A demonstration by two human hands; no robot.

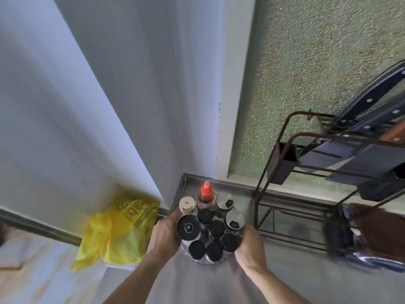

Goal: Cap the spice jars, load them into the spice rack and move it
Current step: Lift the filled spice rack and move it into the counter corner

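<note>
Two bare hands grip a round spice rack [202,258] from either side at the corner of a grey metal counter [282,277], close to where a white wall [109,95] meets a frosted, pebbled window pane [317,62]. The left hand [164,234] wraps its fingers around the rack's left flank, thumb up near the jar tops; the right hand [249,246] curls around the right flank, its fingertips hidden behind the jars, so how tightly it presses cannot be told. Whether the rack rests on the counter or is lifted just clear of it cannot be told either. Every jar seen in the rack wears a cap: a wide black lid with a ringed centre [188,227] at the left, five smaller black caps [216,228] through the middle and front, a beige flip-top [187,203] at the rear left, two silver shaker tops [235,219] at the right, and a red-nozzled sauce bottle [206,193] standing upright at the back. A crumpled yellow plastic bag [119,229] lies to the left, at the foot of the wall. To the right stands a dark wire rack [306,167] holding black-handled knives [372,97], blurred at the frame's edge.
</note>
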